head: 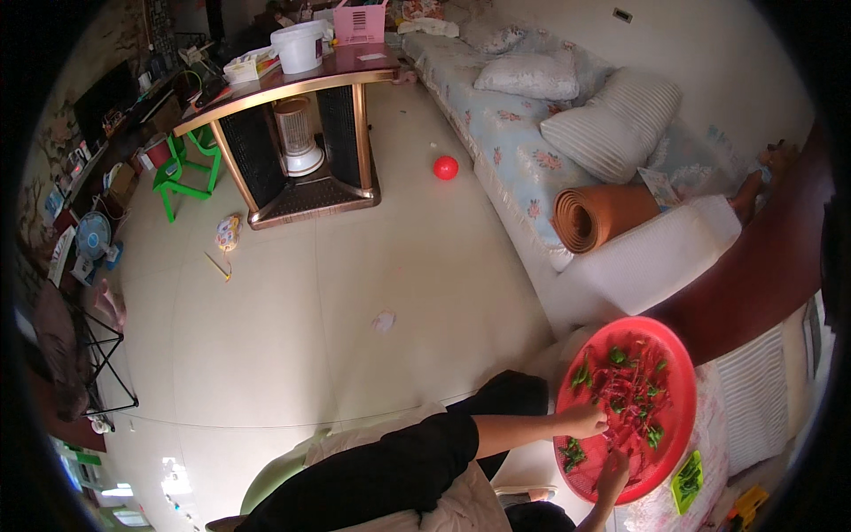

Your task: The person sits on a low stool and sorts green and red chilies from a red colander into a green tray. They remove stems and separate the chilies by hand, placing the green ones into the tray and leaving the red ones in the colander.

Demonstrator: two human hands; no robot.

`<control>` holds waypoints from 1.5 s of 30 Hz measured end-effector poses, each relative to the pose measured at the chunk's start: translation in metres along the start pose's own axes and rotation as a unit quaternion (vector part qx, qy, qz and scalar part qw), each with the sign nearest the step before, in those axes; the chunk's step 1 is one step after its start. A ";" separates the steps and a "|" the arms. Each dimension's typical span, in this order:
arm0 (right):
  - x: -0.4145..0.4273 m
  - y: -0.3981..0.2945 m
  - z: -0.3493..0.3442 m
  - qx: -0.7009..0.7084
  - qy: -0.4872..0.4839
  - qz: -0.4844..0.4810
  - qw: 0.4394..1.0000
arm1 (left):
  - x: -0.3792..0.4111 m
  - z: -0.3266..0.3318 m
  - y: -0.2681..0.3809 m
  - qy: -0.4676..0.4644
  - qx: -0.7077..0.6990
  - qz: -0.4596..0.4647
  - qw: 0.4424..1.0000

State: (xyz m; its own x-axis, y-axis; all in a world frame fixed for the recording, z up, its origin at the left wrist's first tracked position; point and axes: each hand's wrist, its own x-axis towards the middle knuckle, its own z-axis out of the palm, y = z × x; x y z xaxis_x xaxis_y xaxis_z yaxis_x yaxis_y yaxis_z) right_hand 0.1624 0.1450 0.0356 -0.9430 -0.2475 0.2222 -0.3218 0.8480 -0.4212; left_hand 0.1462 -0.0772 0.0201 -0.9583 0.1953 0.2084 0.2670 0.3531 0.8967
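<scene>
A round red plastic mesh basket (679, 459) sits at the lower right. Thin red pieces (615, 386) are spread inside it, too small to name surely, among small clumps of green leaves (655, 436). Over the basket's near side, my left hand (582, 421) has its fingers curled inward beside the red pieces. My right hand (613, 471) reaches over the lower rim, its fingertips close together just below the left hand. Whether either hand pinches a thin piece is too small to tell. Beside the basket, a yellow-green tray (696, 460) holds green pieces (689, 480).
A floral-covered sofa (512, 166) with cushions and a rolled brown mat (602, 216) runs along the right. A table (349, 60) stands at the back above a heater (297, 133). On the floor are a red ball (445, 167) and a green chair (186, 173).
</scene>
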 end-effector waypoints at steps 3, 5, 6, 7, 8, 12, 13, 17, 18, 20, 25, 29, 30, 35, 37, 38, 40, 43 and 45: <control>0.001 0.003 0.005 -0.007 -0.011 0.010 1.000 | 0.001 0.007 -0.010 0.003 0.002 -0.003 1.000; 0.001 0.004 0.007 -0.001 -0.009 0.011 1.000 | 0.002 0.012 -0.021 0.006 0.004 0.007 1.000; 0.001 0.005 0.007 -0.006 -0.010 0.010 1.000 | 0.002 0.010 -0.019 0.002 0.001 0.003 1.000; 0.002 0.006 0.007 -0.012 -0.012 0.009 1.000 | 0.002 0.009 -0.018 -0.003 -0.003 -0.001 1.000; 0.003 0.006 0.007 -0.016 -0.013 0.008 1.000 | 0.002 0.008 -0.016 -0.008 -0.006 -0.005 1.000; 0.008 -0.006 0.006 -0.010 -0.025 0.016 1.000 | 0.002 0.000 -0.012 -0.008 -0.023 -0.034 0.999; 0.009 -0.010 0.005 -0.012 -0.031 0.023 0.999 | 0.002 -0.003 -0.010 -0.012 -0.018 -0.033 0.999; 0.009 -0.006 0.007 0.006 -0.014 0.009 1.000 | -0.001 -0.005 -0.006 0.002 -0.003 -0.025 1.000; 0.009 -0.007 0.007 0.008 -0.016 0.012 1.000 | -0.001 -0.004 -0.009 0.003 0.002 -0.022 1.000; 0.009 -0.011 0.007 0.010 -0.020 0.017 1.000 | -0.002 -0.003 -0.013 0.003 0.012 -0.016 1.000; 0.008 0.010 0.012 0.014 -0.014 -0.001 1.000 | -0.001 0.006 -0.015 0.021 -0.012 -0.018 1.000; 0.005 0.010 0.009 0.008 -0.013 0.001 1.000 | -0.002 0.001 -0.010 -0.005 -0.027 -0.043 0.999; 0.005 0.012 0.010 0.009 -0.011 0.002 1.000 | -0.001 0.002 -0.011 0.003 -0.017 -0.039 0.999; 0.006 0.014 0.012 0.009 -0.021 0.016 1.000 | -0.002 0.005 -0.013 0.017 -0.009 -0.032 0.999; 0.006 0.015 0.010 0.007 -0.021 0.016 1.000 | -0.001 0.006 -0.012 0.019 -0.013 -0.027 0.999; 0.006 0.016 0.010 0.007 -0.021 0.016 1.000 | -0.001 0.007 -0.012 0.017 -0.017 -0.027 0.999; 0.006 0.013 0.011 0.007 -0.019 0.014 1.000 | -0.002 0.006 -0.012 0.016 -0.019 -0.030 0.999; 0.006 0.013 0.014 0.017 -0.018 0.010 1.000 | -0.003 0.006 -0.015 0.014 -0.016 -0.035 0.999; 0.005 0.014 0.017 0.017 -0.015 0.007 1.000 | -0.004 0.006 -0.017 0.014 -0.011 -0.039 0.999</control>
State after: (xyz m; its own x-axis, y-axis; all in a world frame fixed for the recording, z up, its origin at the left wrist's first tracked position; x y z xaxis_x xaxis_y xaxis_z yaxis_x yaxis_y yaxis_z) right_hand 0.1516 0.1477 0.0154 -0.9498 -0.2498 0.1887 -0.3099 0.8351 -0.4546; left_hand 0.1464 -0.0784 0.0012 -0.9787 0.1428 0.1477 0.1892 0.3459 0.9190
